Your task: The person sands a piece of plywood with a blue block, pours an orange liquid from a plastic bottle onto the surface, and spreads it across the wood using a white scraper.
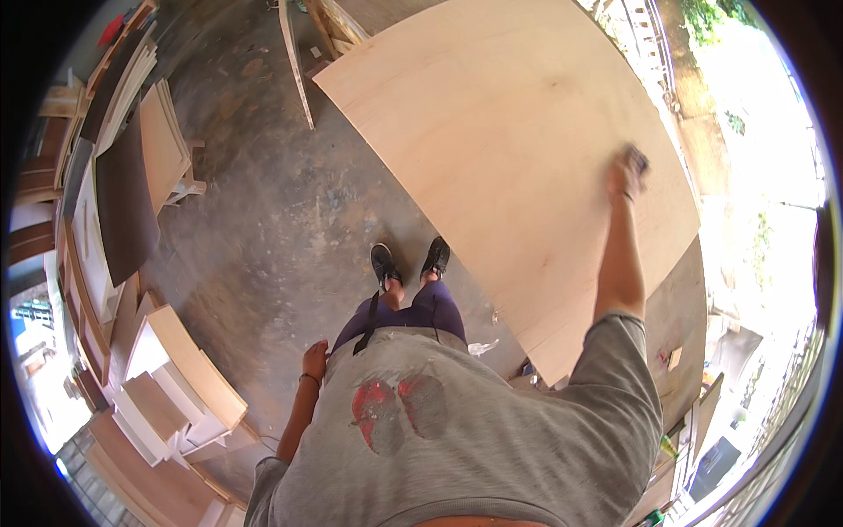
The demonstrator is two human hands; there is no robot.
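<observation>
A large pale plywood sheet [492, 149] lies in front of me and to my right. Out over its far right part reaches my right hand [625, 176], smeared by motion, closed around a small dark block-like thing [636, 160]. That thing appears to be against the sheet's surface; its exact kind is too blurred to tell. My left hand [315, 359] hangs low by my left hip, away from the sheet. Its fingers look loosely curled, and nothing shows in them.
Stacked boards and panels [132, 176] line the left side. Pale wooden box-like pieces [180, 378] stand at the lower left. A thin wooden strip [295, 66] stands past the sheet's far left corner. Under my feet is a stained concrete floor [290, 220].
</observation>
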